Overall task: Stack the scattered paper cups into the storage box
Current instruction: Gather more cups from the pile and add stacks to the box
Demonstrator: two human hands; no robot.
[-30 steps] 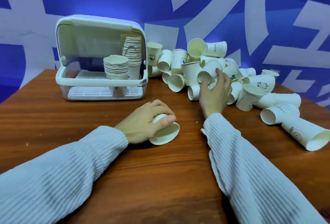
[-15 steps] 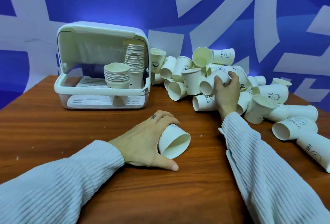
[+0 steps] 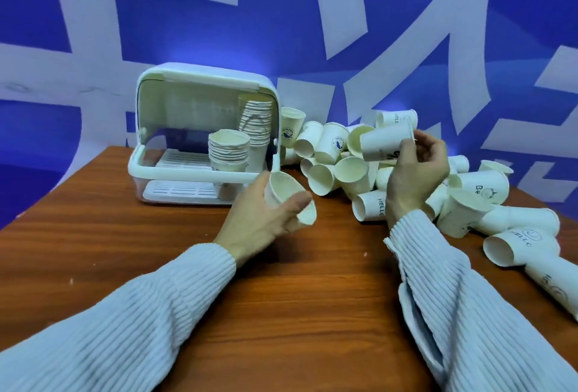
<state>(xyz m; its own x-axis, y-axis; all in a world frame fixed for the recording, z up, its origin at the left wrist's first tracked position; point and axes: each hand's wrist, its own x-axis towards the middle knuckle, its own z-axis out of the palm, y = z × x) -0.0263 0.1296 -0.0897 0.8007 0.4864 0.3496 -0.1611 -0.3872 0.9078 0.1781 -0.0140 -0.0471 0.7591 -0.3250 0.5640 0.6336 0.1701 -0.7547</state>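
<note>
My left hand (image 3: 262, 223) grips a white paper cup (image 3: 286, 193) lifted off the table, its mouth facing up and to the right, just in front of the storage box (image 3: 200, 172). My right hand (image 3: 413, 179) holds another paper cup (image 3: 383, 143) on its side above the pile of scattered cups (image 3: 341, 172). The white box stands open at the back left. Inside it are a short stack of cups (image 3: 229, 151) and a taller stack (image 3: 255, 119) behind it.
The wooden table (image 3: 297, 298) runs toward me. More loose cups (image 3: 519, 235) lie along the right side up to the table's right edge. A blue and white wall stands close behind the box and the pile.
My left hand has lifted its cup off the table and carried it toward the box. My right hand has picked a cup out of the pile and raised it.
</note>
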